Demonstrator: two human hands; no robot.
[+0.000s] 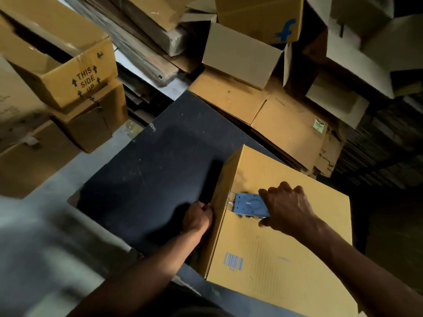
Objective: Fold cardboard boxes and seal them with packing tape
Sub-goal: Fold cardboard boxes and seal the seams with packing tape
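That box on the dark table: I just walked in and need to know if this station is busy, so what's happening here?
A person is taping a cardboard box shut on the dark table. The right hand grips a blue tape dispenser set at the left end of the box's top seam. The left hand presses against the box's left side, steadying it. Whether tape runs along the seam cannot be told. Other boxes, folded and flat, are piled around.

Tan box (pixel 286 243) with blue barcode (pixel 233 261), blue tape dispenser (pixel 250 205), dark navy table (pixel 146 170), far box's blue "f" logo (pixel 286 30).
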